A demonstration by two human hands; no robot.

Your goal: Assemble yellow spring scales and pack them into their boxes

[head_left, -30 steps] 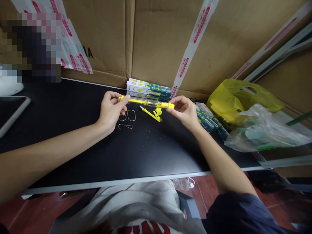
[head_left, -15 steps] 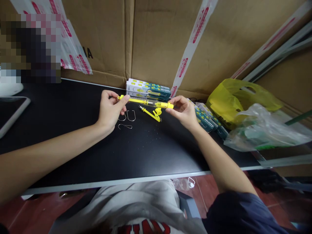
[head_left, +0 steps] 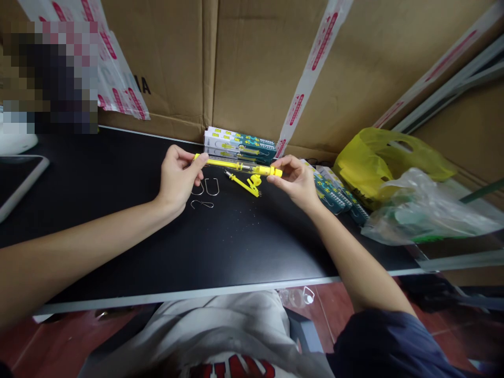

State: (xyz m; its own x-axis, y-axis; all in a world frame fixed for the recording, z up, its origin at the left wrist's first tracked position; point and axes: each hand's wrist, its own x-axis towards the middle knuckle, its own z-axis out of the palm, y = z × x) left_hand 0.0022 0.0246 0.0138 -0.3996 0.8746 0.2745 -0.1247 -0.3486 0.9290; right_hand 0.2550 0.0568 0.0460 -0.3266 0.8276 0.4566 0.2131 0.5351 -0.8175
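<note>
A yellow spring scale (head_left: 246,167) with a clear tube is held up level above the black table. My left hand (head_left: 179,170) pinches its left end between thumb and fingers. My right hand (head_left: 293,178) grips the yellow cap at the other end with thumb and fingertips. Below it on the table lie loose yellow parts: a slim rod (head_left: 242,182) with a small spring at its end, and a round cap (head_left: 255,180) beside it. Bent metal hooks, including a square-cornered one (head_left: 212,187) and an S-shaped one (head_left: 202,204), rest near my left hand.
Printed boxes (head_left: 239,144) are stacked against the cardboard at the back. More boxes (head_left: 334,197) lie right of my right hand, beside a yellow bag (head_left: 362,163) and a clear plastic bag (head_left: 429,210). A tablet-like device (head_left: 19,184) sits far left. Small specks dot the table (head_left: 169,262).
The spring scale has shifted very slightly to the right, and its left end ring is now hidden by my left fingers. Both hands keep hold; the loose parts stay put.
</note>
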